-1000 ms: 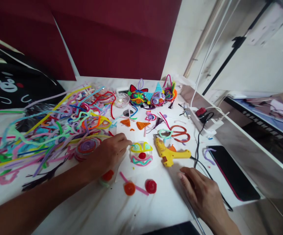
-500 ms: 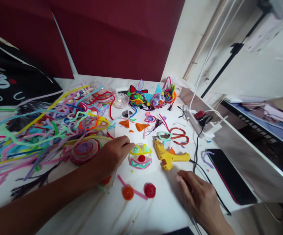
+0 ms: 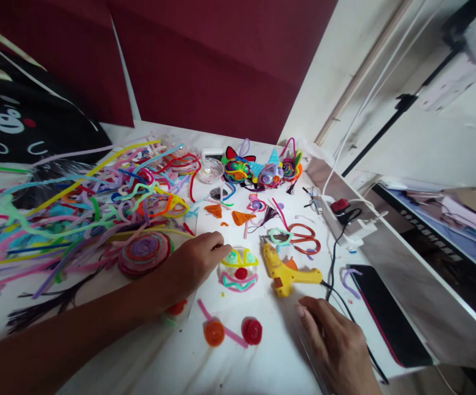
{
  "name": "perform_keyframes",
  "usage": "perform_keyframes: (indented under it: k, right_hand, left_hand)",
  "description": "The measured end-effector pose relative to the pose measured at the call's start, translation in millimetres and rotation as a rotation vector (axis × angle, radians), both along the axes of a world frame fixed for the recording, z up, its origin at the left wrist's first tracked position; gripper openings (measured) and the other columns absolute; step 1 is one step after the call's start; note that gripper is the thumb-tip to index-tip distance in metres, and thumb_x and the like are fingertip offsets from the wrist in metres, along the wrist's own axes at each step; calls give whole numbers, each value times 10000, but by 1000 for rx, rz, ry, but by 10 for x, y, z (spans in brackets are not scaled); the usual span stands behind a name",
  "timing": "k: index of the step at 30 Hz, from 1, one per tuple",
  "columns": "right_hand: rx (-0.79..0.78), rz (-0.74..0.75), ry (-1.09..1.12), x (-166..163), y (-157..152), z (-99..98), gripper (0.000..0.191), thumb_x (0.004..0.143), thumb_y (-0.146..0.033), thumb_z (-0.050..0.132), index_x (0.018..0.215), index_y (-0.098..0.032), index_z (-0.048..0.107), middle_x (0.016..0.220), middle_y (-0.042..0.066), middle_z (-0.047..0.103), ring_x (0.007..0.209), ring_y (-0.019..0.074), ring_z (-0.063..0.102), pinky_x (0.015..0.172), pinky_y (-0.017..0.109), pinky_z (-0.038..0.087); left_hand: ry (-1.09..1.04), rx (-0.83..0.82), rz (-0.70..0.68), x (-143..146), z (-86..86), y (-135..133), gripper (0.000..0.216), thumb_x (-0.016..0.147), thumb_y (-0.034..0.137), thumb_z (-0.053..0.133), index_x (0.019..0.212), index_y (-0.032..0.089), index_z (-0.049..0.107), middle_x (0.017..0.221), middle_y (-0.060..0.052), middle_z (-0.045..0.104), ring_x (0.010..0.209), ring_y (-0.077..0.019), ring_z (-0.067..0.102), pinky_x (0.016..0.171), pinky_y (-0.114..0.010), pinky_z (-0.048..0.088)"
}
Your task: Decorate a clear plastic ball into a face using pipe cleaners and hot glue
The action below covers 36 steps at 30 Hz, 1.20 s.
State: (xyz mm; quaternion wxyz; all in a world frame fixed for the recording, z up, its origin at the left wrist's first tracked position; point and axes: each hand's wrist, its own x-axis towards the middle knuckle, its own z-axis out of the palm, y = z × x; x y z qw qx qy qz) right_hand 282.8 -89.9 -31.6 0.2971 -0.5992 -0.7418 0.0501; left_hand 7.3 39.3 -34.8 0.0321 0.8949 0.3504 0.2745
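My left hand (image 3: 194,266) rests on the white table (image 3: 270,362) with its fingers curled, the fingertips pinched at the left edge of a clear dome face (image 3: 239,268) trimmed with yellow, teal and red pipe cleaner. My right hand (image 3: 333,343) lies flat on the table near the front edge, fingers stretched out, holding nothing. A yellow glue gun (image 3: 286,269) lies between the dome face and my right hand. Just in front of the face sit an orange coil (image 3: 214,332) and a red coil (image 3: 253,331) with a pink stem.
A big tangle of coloured pipe cleaners (image 3: 77,208) fills the left side. Three finished pipe-cleaner figures (image 3: 262,167) stand at the back. Red scissors (image 3: 303,237), a power strip (image 3: 345,216), a black phone (image 3: 390,315) and a black bear-print bag (image 3: 19,129) are around.
The view has shifted slightly. My left hand has slid a little closer onto the dome face's left edge. My right hand has stayed flat in place.
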Motion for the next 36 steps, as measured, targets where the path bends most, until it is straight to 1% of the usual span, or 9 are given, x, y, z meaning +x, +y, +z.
perform_keyframes:
  k: [8, 16, 19, 22, 26, 30, 31, 33, 36]
  right_hand:
    - [-7, 3, -1, 36, 23, -51, 262, 973, -358, 454, 933, -179, 642, 760, 58, 678, 617, 155, 670, 578, 227, 503]
    - [39, 69, -65, 83, 52, -47, 219, 962, -334, 485, 959, -175, 636, 778, 63, 697, 628, 150, 693, 574, 199, 532]
    - [49, 63, -70, 85, 47, -33, 226, 961, -333, 484, 943, -173, 642, 759, 67, 696, 610, 153, 690, 554, 201, 532]
    - [37, 66, -41, 68, 27, 6, 219, 955, -329, 495, 944, -172, 645, 750, 65, 692, 590, 145, 679, 542, 195, 531]
    - [-26, 78, 53, 0, 35, 167, 173, 946, -303, 513, 956, -184, 639, 767, 66, 687, 577, 132, 652, 480, 179, 498]
    - [-65, 206, 99, -135, 151, 460, 116, 926, -259, 544, 952, -198, 639, 770, 48, 680, 577, 125, 622, 480, 186, 472]
    - [-94, 191, 122, -182, 198, 537, 116, 925, -265, 547, 943, -200, 641, 759, 39, 671, 585, 126, 613, 508, 197, 475]
    - [-178, 214, 195, -291, 302, 676, 143, 921, -302, 555, 959, -192, 637, 756, 30, 662, 594, 123, 596, 542, 210, 473]
    - [-283, 283, 247, -469, 459, 813, 223, 919, -340, 557, 1073, -192, 623, 787, 14, 658, 652, 121, 588, 581, 210, 465]
  left_hand:
    - [-57, -46, 18, -3, -100, -2, 190, 924, 140, 446, 827, 171, 607, 806, -14, 577, 724, -123, 540, 660, -218, 452]
    - [-27, -39, 7, -5, -84, -27, 170, 904, 108, 480, 828, 168, 620, 801, -19, 571, 720, -121, 545, 665, -219, 455]
    - [-10, -32, 29, -4, -84, -22, 183, 903, 98, 474, 817, 167, 620, 788, -18, 569, 709, -120, 545, 659, -217, 459]
    - [-6, -10, 27, -16, -33, -17, 209, 904, 86, 449, 831, 167, 627, 787, -25, 578, 713, -127, 554, 667, -224, 473]
    - [-33, 68, -11, -39, 97, -28, 259, 904, 67, 400, 864, 163, 636, 826, -48, 602, 762, -144, 580, 704, -251, 502]
    - [-87, 139, -35, -33, 193, -77, 252, 907, 70, 409, 882, 167, 641, 830, -43, 614, 755, -138, 595, 703, -251, 519]
    - [-97, 147, -41, -25, 210, -98, 245, 907, 73, 416, 874, 166, 640, 827, -41, 615, 752, -135, 598, 702, -248, 521]
    - [-120, 154, -53, -2, 243, -149, 240, 908, 71, 425, 851, 166, 637, 815, -38, 617, 740, -129, 602, 697, -239, 520]
    - [-150, 160, -63, 38, 296, -240, 236, 914, 81, 427, 850, 168, 637, 801, -31, 617, 724, -122, 602, 684, -230, 520]
